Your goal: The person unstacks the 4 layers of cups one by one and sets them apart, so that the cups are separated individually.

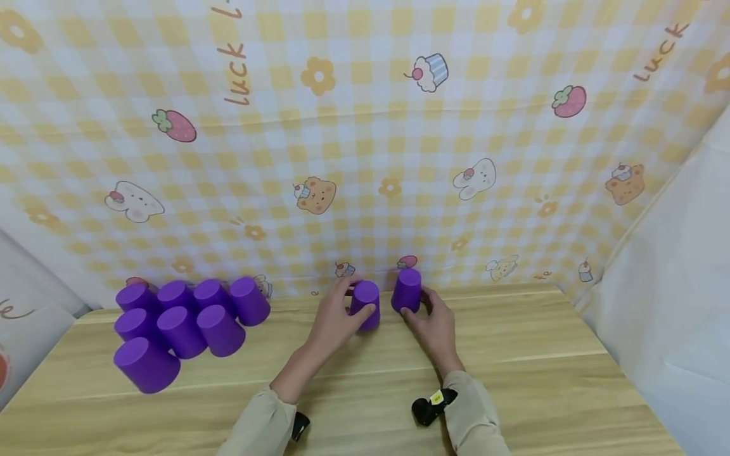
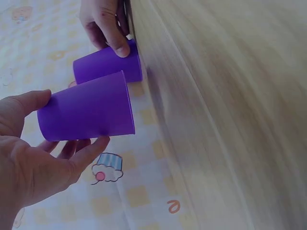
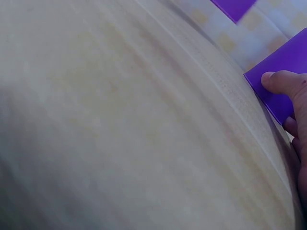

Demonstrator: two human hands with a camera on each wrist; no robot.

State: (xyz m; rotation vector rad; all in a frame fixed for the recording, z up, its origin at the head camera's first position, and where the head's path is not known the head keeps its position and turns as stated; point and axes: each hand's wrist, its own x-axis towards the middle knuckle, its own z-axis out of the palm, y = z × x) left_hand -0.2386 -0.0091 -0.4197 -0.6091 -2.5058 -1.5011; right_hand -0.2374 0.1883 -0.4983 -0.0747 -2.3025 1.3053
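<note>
Two purple cups stand upside down, side by side, at the far edge of the wooden table (image 1: 513, 354). My left hand (image 1: 352, 303) grips the left cup (image 1: 365, 297); in the left wrist view its thumb (image 2: 29, 103) and fingers wrap that cup (image 2: 96, 108). My right hand (image 1: 419, 304) grips the right cup (image 1: 407, 288), with its thumb (image 3: 278, 81) pressed on the cup's side (image 3: 292, 62). In the left wrist view, the right cup (image 2: 103, 67) lies just beyond the left one.
Several more purple cups (image 1: 182, 323) stand upside down in a cluster at the table's far left. A yellow checked cloth (image 1: 365, 126) with cartoon prints hangs close behind the table. A white sheet (image 1: 673, 285) borders the right side.
</note>
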